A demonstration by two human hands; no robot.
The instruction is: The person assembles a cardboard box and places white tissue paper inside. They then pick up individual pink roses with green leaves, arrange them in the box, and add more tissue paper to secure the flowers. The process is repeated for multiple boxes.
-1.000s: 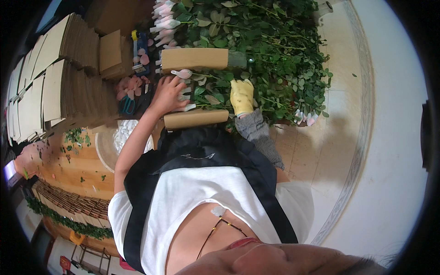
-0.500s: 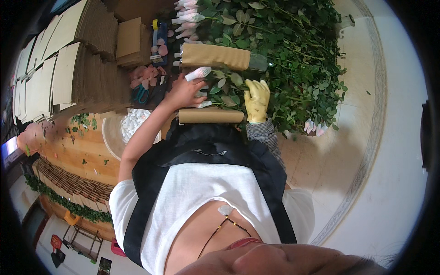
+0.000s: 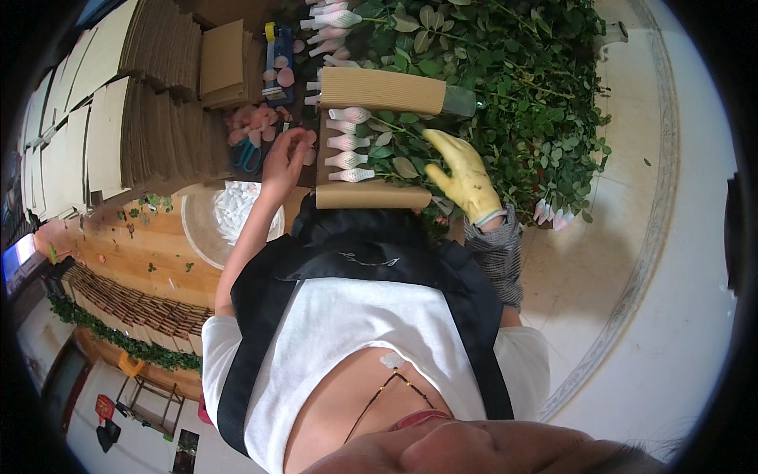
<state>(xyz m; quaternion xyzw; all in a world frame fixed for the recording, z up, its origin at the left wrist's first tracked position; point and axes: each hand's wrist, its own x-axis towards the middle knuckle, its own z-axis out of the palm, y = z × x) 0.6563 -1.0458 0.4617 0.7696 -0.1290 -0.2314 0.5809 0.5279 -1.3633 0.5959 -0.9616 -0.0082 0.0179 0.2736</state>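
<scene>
Gloved right hand (image 3: 466,175) presses stems (image 3: 395,150), grip released; bare left hand (image 3: 283,158) loosely curled, holding nothing.

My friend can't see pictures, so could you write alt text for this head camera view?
A person's gloved right hand rests on leafy rose stems lying on a cardboard sheet, while the bare left hand hovers open beside the net-wrapped buds. Stacks of cardboard, blue scissors and pink petals lie to the left.

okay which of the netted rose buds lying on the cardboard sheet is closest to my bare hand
The top bud of the four in the row; it lies highest and nearest the left hand, the others sitting lower, further away.
</scene>
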